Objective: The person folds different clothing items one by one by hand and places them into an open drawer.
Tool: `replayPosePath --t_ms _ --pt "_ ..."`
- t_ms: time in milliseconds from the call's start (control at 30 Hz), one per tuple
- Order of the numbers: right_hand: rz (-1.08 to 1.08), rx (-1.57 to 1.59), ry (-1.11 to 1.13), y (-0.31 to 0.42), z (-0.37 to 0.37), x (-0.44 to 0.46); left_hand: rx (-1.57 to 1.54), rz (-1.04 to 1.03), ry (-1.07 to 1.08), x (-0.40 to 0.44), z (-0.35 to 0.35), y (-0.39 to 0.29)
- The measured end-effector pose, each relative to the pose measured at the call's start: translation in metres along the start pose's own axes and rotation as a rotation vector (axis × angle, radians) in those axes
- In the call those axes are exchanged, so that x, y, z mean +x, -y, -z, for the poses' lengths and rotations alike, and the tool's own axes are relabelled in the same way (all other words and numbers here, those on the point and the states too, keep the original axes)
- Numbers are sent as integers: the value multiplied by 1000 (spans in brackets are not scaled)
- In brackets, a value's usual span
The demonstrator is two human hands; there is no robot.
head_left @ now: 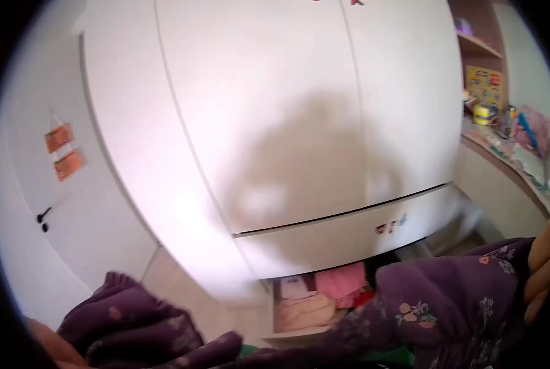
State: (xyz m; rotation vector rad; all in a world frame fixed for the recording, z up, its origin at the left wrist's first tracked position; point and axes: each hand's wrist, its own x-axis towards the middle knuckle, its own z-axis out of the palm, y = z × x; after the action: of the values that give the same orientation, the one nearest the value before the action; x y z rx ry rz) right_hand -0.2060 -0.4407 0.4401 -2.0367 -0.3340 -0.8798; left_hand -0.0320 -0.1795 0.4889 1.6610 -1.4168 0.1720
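Note:
A purple floral garment (438,295) spreads across the bottom of the view, bunched into folds on the left. At the right edge, my right hand (542,273) has its curled fingers against the garment's cloth, closed on it. My left hand (52,345) shows only in part at the lower left edge, beside the bunched cloth; its fingers cannot be made out. Beyond the garment, an open drawer (296,336) holds folded clothes, among them a pink piece (341,284) and a peach piece (305,312).
A tall white wardrobe (275,80) stands ahead, with a person's shadow on it. A closed drawer front (342,237) bears small stickers. On the left is a white door (25,154) with a black handle (43,217). A cluttered desk (502,157) stands right.

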Motion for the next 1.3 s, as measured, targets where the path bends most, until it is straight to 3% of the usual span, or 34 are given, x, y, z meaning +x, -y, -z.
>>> replayPosePath --t_ms 1233,1300 --pt "28 -46 -108 -7 0 6 181 -147 24 17 5 -24" --pt "19 -66 -127 -8 -2 7 367 -133 -13 11 1 -12"
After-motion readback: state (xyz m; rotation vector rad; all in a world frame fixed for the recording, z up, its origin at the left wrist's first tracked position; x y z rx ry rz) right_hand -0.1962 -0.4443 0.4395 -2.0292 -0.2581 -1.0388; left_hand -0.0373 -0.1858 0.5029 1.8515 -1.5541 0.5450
